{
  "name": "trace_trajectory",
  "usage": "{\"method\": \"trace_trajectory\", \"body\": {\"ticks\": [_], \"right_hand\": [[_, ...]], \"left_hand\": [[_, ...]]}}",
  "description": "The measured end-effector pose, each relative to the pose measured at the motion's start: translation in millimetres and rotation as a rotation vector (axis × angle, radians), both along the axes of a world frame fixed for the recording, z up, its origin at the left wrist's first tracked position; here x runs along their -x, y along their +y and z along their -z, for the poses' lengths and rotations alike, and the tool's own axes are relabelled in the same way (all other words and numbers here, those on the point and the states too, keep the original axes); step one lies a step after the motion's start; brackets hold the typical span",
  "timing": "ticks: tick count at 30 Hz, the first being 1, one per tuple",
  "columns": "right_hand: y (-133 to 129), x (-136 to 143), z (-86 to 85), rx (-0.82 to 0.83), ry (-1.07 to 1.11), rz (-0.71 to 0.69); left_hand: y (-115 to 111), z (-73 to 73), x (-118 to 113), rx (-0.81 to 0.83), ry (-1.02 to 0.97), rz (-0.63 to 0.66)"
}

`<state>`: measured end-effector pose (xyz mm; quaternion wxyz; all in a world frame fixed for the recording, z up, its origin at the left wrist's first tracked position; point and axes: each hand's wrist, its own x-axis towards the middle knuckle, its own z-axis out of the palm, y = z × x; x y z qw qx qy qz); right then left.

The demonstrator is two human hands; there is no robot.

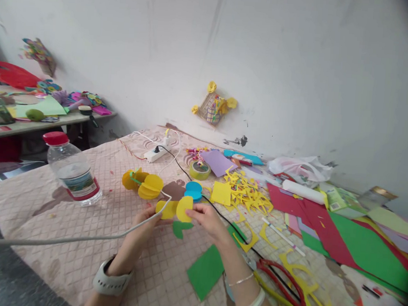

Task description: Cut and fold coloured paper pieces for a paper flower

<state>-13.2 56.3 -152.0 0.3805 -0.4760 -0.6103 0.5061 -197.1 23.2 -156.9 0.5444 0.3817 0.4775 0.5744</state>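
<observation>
Between my two hands are yellow paper circles. My left hand [147, 220] is closed on a yellow paper piece [168, 210], partly behind a white cable. A rounded yellow paper piece [184, 209] is pinched between the thumb and fingers of my right hand [206, 219]. I cannot tell whether the two pieces are joined. Just below them lies a green paper leaf shape [181, 228]. Folded blue paper circles [194, 190] sit right behind, and folded yellow paper balls [151, 186] stand to the left. A green paper square [206, 272] lies under my right forearm.
A water bottle [73, 171] stands at left. The white cable [77, 243] crosses in front of my left arm; a power strip [156, 154] lies behind. Yellow scraps [246, 191], red-handled scissors [281, 284], tape [200, 170] and coloured sheets [362, 248] spread to the right.
</observation>
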Motion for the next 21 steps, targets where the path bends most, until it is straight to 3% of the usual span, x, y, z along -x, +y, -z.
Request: {"method": "trace_trajectory", "body": {"ticks": [5,10,21], "right_hand": [[1,-12,-8.9,0.007,0.148,-0.032],[-3,-8,-10.4,-0.031,0.164,-0.12],[-12,-8,-19.2,-0.273,-0.273,-0.188]], "left_hand": [[1,10.2,0,0.079,-0.03,0.175],[2,14.5,3,0.082,-0.031,0.345],[-4,5.7,3,0.019,0.033,0.627]]}}
